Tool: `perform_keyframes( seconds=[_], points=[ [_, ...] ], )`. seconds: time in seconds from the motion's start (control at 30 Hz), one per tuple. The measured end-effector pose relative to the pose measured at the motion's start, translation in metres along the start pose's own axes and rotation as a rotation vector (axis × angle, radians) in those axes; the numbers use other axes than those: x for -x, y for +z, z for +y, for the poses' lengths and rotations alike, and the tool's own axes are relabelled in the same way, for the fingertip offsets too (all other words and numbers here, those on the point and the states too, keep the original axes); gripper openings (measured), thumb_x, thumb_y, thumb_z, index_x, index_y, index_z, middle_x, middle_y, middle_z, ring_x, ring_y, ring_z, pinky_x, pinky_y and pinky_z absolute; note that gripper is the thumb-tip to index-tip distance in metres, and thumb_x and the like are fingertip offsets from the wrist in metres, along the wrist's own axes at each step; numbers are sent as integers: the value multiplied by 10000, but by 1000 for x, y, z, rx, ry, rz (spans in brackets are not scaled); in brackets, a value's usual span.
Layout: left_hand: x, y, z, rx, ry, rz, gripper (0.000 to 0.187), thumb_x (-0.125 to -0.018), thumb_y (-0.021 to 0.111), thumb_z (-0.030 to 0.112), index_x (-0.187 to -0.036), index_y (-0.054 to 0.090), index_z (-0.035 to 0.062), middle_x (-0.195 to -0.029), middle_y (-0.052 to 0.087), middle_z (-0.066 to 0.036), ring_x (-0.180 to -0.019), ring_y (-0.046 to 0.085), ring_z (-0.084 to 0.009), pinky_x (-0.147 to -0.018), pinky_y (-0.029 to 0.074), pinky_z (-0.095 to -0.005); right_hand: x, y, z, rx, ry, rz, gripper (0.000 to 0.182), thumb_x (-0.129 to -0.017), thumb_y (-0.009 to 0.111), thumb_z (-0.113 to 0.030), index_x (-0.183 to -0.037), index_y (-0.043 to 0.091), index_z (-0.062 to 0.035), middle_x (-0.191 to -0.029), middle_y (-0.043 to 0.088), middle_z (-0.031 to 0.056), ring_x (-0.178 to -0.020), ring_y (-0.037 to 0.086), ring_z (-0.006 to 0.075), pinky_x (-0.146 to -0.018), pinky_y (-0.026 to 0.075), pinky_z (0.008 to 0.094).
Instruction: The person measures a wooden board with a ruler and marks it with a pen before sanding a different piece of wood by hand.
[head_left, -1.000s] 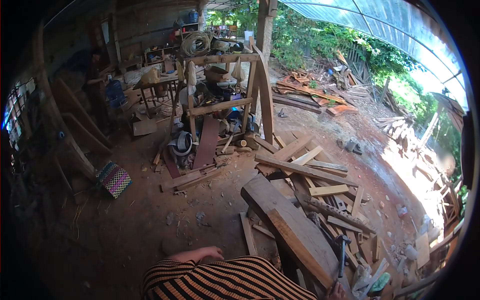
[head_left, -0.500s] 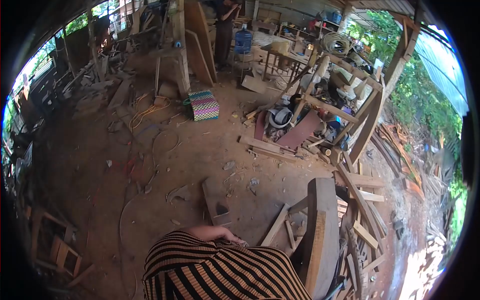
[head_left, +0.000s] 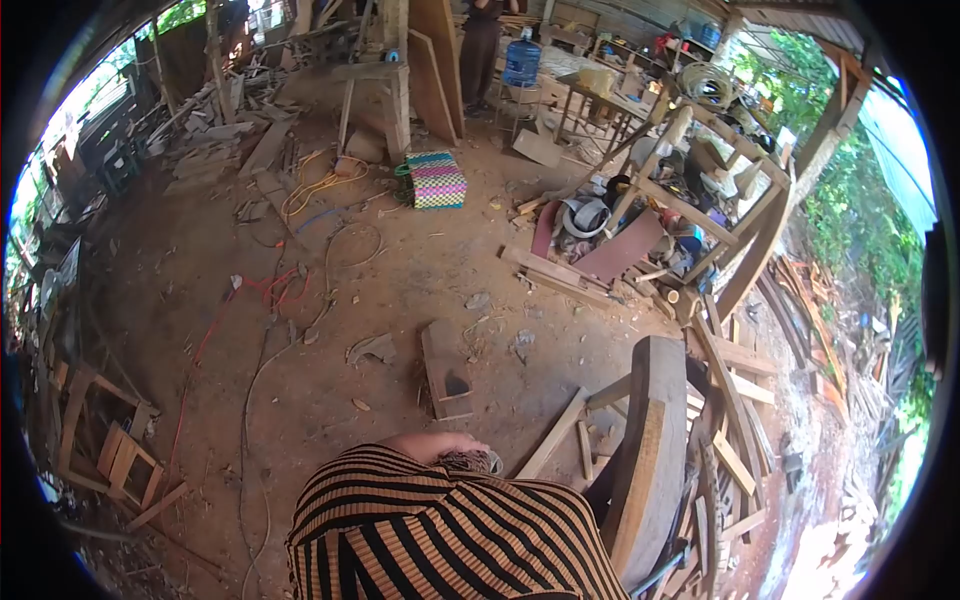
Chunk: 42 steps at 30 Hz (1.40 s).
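My left hand (head_left: 462,441) shows just past the front of my black-and-tan striped shirt (head_left: 430,520), its forearm bent across my body. The fingers are largely hidden behind the shirt. A small brown, net-like piece (head_left: 478,461) shows right below the hand; I cannot tell whether it is held. On the dirt floor beyond lies a short open wooden box-like piece (head_left: 441,370). To the right, a thick curved wooden beam (head_left: 650,440) rises close beside me. My right hand is out of view.
Timber scraps (head_left: 735,460) lie along the right. Wooden frames (head_left: 110,440) stand at the left. A red cord (head_left: 200,350) runs over the floor. Farther off are a checked woven bag (head_left: 436,180), a blue water jug (head_left: 521,62) and a standing person (head_left: 480,50).
My view has shifted, so the background sits lower left to right and farther right. My left hand shows slightly higher above the shirt, with the net-like piece now visible.
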<state>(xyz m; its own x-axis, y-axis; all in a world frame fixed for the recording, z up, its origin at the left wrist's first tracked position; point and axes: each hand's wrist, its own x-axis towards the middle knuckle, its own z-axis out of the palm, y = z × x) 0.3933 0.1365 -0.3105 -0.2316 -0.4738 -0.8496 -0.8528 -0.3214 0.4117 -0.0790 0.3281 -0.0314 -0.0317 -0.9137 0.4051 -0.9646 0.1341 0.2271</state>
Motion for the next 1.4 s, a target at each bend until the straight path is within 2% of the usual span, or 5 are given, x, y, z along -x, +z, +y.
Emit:
perform_keyframes(
  seconds=[0.6,0.7,0.93,1.13,1.4],
  points=[
    [25,-46,123,-592,281,-338,570,-853,602,472,-1279,553,96,-1224,603,-102,-1023,595,-270,-819,495,-408,140,-2,-46,-163,651,-57,540,-905,499,-360,-1318,484,-13,-1345,483,188,-1258,419,395,-1052,290,505],
    [62,-146,263,-654,45,-382,702,-800,673,490,-1398,431,213,-1378,473,-92,-1140,540,-338,-821,507,-547,134,-12,-50,-187,732,-99,554,-886,517,-365,-1327,480,-32,-1376,455,173,-1289,388,378,-1061,280,508],
    [357,-392,603,-14,1009,656,1021,-777,729,413,-1508,52,194,-1165,593,-220,-799,650,-290,-545,559,-458,136,-6,-50,-177,722,-96,537,-870,537,-359,-1317,502,-64,-1363,469,155,-1287,397,363,-1062,274,510],
    [393,-331,640,159,1839,882,455,-881,644,236,-1246,486,14,-793,602,-44,-634,577,-76,-506,461,-214,133,-10,-52,-144,744,-75,511,-852,548,-357,-1272,534,-66,-1335,490,156,-1261,423,361,-1036,300,512],
    [178,-116,496,-1277,861,-24,876,-724,740,440,-1460,325,209,-1395,410,-212,-1298,379,-391,-1093,305,-439,129,-19,-51,-221,803,-62,512,-825,595,-318,-1273,534,-80,-1346,480,148,-1282,401,344,-1066,280,501]
  ],
)
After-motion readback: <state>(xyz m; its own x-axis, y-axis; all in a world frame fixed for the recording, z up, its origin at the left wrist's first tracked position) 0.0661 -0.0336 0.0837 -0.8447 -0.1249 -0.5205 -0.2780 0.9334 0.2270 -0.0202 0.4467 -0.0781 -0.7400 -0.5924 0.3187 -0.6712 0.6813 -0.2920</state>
